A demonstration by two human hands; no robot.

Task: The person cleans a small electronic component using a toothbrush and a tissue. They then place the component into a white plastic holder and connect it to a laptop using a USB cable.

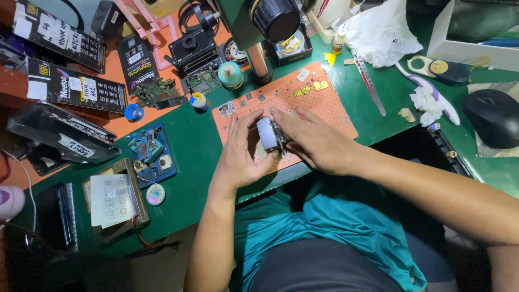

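- Nearest, the left hand [238, 154] and the right hand [313, 141] meet over the near edge of the orange work mat [330, 105]. Both pinch a small circuit board [270, 135] stood on edge between them, the left fingers curled round its pale face and the right fingers clamped on its far side, likely so that the board stays steady and its edge faces up to the eye.
- The board hangs just above the mat, so a dropped part would land on the mat rather than on the green surface [194, 146].
- To the left, a blue board holder [153, 154] and a metal stencil block [116, 200] lie within easy reach of the left hand.
- Farther off, small solder spools [231, 74] and a bare green board [159, 93] lie at the mat's far left corner.
- Tweezers [369, 84] lie to the right of the mat, with crumpled white tissue [381, 30] beyond them.
- Far right lies a black computer mouse [494, 116].
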